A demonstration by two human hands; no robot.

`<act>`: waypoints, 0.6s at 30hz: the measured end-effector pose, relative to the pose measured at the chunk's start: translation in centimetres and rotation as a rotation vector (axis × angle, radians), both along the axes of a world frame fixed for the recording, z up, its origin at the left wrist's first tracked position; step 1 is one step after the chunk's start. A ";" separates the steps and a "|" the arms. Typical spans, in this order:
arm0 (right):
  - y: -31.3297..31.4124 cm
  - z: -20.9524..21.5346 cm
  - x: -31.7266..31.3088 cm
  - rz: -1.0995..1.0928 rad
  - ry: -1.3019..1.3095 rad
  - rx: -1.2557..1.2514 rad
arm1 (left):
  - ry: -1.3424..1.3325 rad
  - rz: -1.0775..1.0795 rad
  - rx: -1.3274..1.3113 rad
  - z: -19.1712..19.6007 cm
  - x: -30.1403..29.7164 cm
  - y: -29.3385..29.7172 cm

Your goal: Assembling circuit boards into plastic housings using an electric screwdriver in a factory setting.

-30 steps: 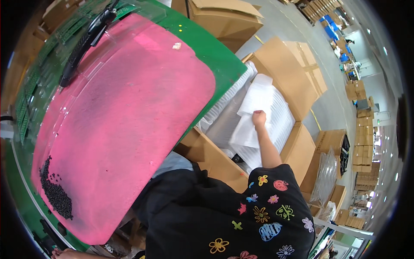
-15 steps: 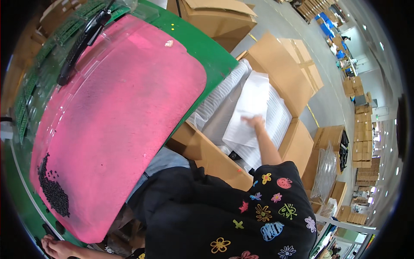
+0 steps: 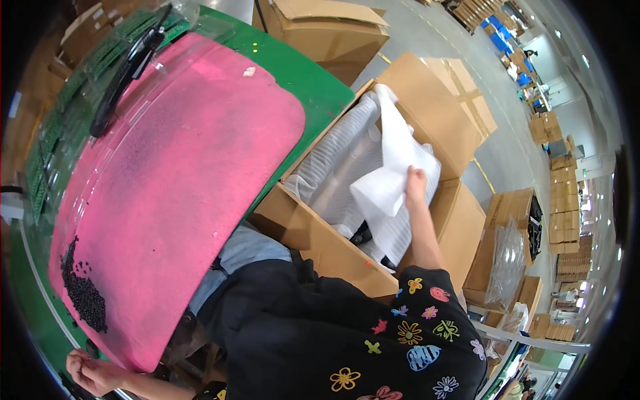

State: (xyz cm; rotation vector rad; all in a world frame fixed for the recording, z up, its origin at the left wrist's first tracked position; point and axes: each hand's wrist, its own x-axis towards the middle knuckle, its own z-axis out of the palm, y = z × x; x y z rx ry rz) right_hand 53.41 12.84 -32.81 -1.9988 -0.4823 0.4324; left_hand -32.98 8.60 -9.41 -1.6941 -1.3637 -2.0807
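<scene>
My right hand [image 3: 416,187] pinches a white foam sheet [image 3: 390,157] by its edge, lifted and folded over inside an open cardboard box [image 3: 333,250]. Under and beside the sheet, long bundles in translucent foam wrap [image 3: 343,147] fill the box. A dark part [image 3: 362,233] shows at the box's near side. At the lower left, my left hand [image 3: 90,373] is curled closed by the table's near corner; nothing shows in its fingers. Close to it, a heap of small black pieces [image 3: 85,299] lies on the pink mat [image 3: 187,167].
The mat covers a green table [image 3: 307,87]. A black-handled tool [image 3: 130,73] hangs over its far left, near clear plastic trays with green boards [image 3: 50,147]. Another carton [image 3: 327,33] stands behind. At the right is a box with clear plastic wrap [image 3: 507,267]; a metal rail [image 3: 533,343] runs below it.
My right hand has gripped the foam sheet and pulled it up toward the right, uncovering more wrapped bundles. My left hand has shifted slightly up and right at the table corner.
</scene>
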 end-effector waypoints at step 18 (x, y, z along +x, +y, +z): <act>0.8 14.6 -13.3 0.368 -0.722 0.261 | 0.472 -0.725 -0.080 2.1 27.2 6.3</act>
